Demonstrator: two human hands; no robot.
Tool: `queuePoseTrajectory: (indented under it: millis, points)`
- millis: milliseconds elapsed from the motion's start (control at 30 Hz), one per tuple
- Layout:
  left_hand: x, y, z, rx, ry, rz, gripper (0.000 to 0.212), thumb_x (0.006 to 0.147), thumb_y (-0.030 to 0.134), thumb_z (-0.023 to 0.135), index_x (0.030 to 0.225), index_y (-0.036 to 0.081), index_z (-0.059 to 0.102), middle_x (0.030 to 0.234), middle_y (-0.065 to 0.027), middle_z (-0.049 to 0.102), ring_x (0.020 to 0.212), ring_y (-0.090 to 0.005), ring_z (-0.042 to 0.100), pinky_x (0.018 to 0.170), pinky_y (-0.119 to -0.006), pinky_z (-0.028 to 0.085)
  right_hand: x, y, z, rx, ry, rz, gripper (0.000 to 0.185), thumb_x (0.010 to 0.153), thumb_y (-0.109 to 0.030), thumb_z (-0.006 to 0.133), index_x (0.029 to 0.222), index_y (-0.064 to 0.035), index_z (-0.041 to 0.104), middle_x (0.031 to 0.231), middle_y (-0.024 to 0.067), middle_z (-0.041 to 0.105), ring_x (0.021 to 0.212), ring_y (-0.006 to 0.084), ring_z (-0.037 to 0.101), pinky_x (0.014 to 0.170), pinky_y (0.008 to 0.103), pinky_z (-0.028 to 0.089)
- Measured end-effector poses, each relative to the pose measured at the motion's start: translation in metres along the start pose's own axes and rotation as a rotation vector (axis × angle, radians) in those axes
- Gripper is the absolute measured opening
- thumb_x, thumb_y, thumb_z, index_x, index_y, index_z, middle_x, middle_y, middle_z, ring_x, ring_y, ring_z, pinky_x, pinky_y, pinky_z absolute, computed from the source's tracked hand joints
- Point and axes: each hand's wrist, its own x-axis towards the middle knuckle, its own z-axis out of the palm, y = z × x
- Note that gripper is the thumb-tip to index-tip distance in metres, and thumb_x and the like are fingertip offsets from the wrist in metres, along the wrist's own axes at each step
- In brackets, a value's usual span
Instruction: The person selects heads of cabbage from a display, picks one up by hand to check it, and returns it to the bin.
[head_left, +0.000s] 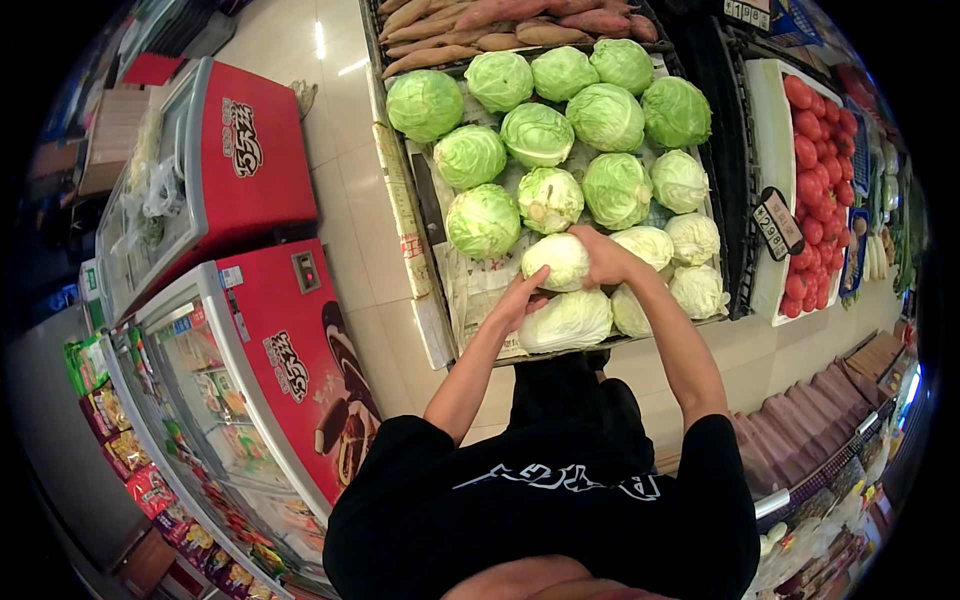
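Between my two hands is a pale napa cabbage (556, 262), near the front edge of the produce stand. My left hand (519, 301) touches its lower left side, thumb on top. Around its right end curls my right hand (602, 256). Just below it lies another napa cabbage (566, 322), and more napa cabbages (643, 246) lie to the right. Several round green cabbages (550, 198) fill the stand beyond, on newspaper (480, 293). The undersides of both hands are hidden.
Sweet potatoes (517, 22) lie at the stand's far end. To the right stands a white foam box (768, 150) of tomatoes (814, 180) with a price tag (780, 223). Red chest freezers (259, 150) stand to the left, across a tiled aisle (349, 202).
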Motion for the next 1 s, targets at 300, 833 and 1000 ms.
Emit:
queuePoseTrajectory:
  millis: [300,833,1000]
  points:
    - [0.014,-0.004,-0.012,0.006,-0.063,-0.029,0.064,0.083,0.045,0.064,0.131,0.01,0.041,0.122,-0.0044,0.051,0.111,-0.0158,0.046,0.094,-0.03,0.038,0.002,0.002,0.007,-0.122,-0.028,0.012,0.099,0.048,-0.004,0.079,0.134,0.0009,0.029,0.131,0.0209,0.039,0.119,0.0361,0.043,0.1,0.037,0.038]
    - [0.015,0.001,-0.008,0.206,0.288,0.14,0.069,0.077,0.031,0.074,0.123,-0.005,0.036,0.124,-0.0185,0.044,0.104,-0.0237,0.051,0.08,-0.035,0.048,-0.103,-0.021,0.042,0.079,0.646,-0.134,0.055,0.067,0.006,0.049,0.122,0.0017,0.046,0.127,0.0231,0.046,0.122,0.0366,0.04,0.103,0.0393,0.034]
    - [0.009,-0.004,0.036,0.588,0.74,0.598,0.064,0.078,0.028,0.073,0.12,-0.005,0.037,0.121,-0.0174,0.036,0.102,-0.0236,0.044,0.085,-0.037,0.042,-0.184,0.011,0.062,0.19,0.906,-0.15,0.012,0.071,0.0,0.047,0.079,0.0,0.057,0.099,0.0153,0.062,0.084,0.0336,0.057,0.072,0.0387,0.046]
